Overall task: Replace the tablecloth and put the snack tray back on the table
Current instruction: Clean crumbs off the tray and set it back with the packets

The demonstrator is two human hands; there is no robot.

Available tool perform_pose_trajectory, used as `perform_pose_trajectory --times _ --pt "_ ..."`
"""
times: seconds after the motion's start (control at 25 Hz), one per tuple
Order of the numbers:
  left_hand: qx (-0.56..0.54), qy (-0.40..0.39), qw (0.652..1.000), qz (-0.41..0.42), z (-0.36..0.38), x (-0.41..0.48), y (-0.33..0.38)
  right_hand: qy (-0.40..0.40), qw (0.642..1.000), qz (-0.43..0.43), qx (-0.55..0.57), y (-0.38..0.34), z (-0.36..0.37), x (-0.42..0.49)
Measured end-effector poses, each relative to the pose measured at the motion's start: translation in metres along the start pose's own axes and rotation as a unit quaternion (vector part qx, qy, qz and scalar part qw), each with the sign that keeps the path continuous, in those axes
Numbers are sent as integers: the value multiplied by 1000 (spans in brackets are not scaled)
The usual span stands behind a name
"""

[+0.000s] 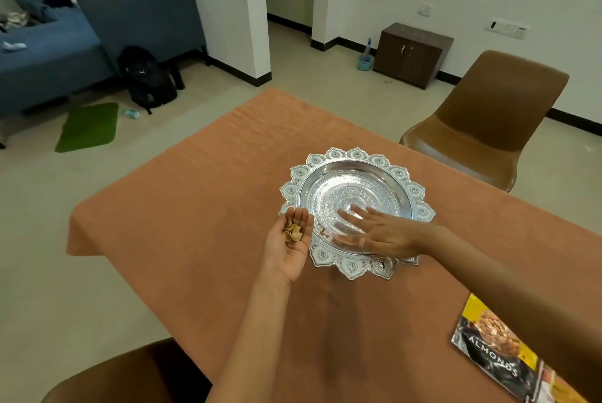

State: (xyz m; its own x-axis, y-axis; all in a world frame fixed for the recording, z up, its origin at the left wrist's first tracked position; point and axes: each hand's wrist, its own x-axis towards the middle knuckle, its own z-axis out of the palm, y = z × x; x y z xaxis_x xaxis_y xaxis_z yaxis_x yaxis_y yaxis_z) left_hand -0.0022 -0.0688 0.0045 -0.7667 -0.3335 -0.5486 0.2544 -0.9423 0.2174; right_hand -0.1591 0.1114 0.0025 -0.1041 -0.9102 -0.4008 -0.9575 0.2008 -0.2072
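Note:
An ornate silver snack tray (355, 160) with a scalloped rim stands on the orange-brown tablecloth (202, 194) that covers the table. My left hand (290, 246) is held palm up just left of the tray's rim, cupping a few pale nut shells (291, 230). My right hand (378, 230) lies flat and spread inside the tray's near half, fingers apart and slightly blurred, holding nothing. A few brown crumbs cling to the tray's inner left edge. The tray's near right rim is hidden under my right hand.
A packet of almonds (508, 357) lies on the cloth at the near right. One brown chair (482, 122) stands at the table's far right, another (127, 373) at the near left. A blue sofa (81, 28), black backpack (148, 78) and green mat (88, 127) are at the far left.

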Motion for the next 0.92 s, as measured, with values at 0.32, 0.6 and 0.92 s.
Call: perform_pose_trajectory --times 0.32,0.6,0.92 --pt "15 4 1000 -7 -2 0 -7 40 999 -8 17 -12 5 35" --pt "-33 -8 999 2 -4 0 -2 349 875 107 320 -30 -3 51" --pt "-27 -15 999 12 -5 -1 -2 120 973 64 187 -44 0 65"
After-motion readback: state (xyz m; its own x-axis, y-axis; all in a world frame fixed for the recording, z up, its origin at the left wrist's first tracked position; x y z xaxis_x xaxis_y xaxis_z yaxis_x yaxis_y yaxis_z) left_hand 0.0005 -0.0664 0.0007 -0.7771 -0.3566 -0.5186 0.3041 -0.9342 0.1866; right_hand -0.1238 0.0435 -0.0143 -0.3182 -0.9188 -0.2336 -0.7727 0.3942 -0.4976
